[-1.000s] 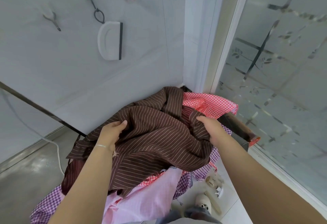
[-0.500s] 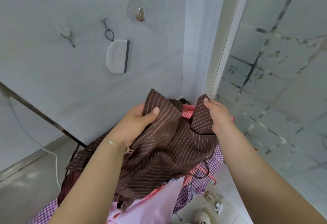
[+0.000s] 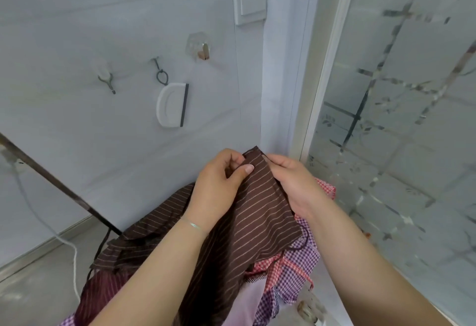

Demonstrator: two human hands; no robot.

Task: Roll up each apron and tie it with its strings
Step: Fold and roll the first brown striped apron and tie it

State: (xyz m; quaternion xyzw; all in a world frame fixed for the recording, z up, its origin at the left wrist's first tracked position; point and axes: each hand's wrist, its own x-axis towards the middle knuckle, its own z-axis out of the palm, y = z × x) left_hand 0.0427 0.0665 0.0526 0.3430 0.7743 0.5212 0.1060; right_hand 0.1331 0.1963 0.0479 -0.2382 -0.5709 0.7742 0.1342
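Brown apron (image 3: 260,212), thin pale stripes, crumpled; top edge is pinched between left hand (image 3: 219,186) and right hand (image 3: 293,184), the rest draped below the grip over a checked fabric pile (image 3: 296,271).

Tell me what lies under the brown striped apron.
Under the brown apron show a red checked cloth, a purple checked one and a pink one. Whatever the pile rests on is covered.

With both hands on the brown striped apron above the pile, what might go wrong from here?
The left hand and right hand pinch only the top edge of the brown striped apron; its lower part drapes over the checked aprons, so lifting may drag them. A dark string loops loose and could snag.
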